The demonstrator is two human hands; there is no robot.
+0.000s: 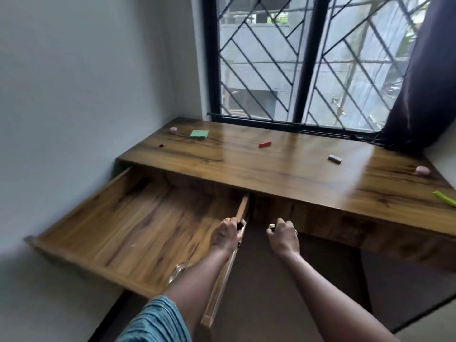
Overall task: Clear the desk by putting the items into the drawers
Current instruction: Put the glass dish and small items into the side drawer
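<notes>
The wooden desk [283, 166] carries small items: a pink eraser [173, 129], a green sticky pad [199, 134], a tiny dark object [161, 145], a red piece [265, 144], a grey eraser [334, 159], a second pink eraser [423, 170] and a green strip [445, 199] at the right edge. The left drawer [138, 225] is pulled far out and holds nothing. My left hand [228, 233] grips that drawer's right side wall. My right hand [283, 234] is curled into a fist beside the lower left corner of the closed right drawer front [345, 223]; whether it touches is unclear.
A barred window [308, 62] runs behind the desk, with a dark curtain [429, 77] hanging at the right. A white wall [74, 95] closes the left side. Dark floor [259, 292] lies under the desk between my forearms.
</notes>
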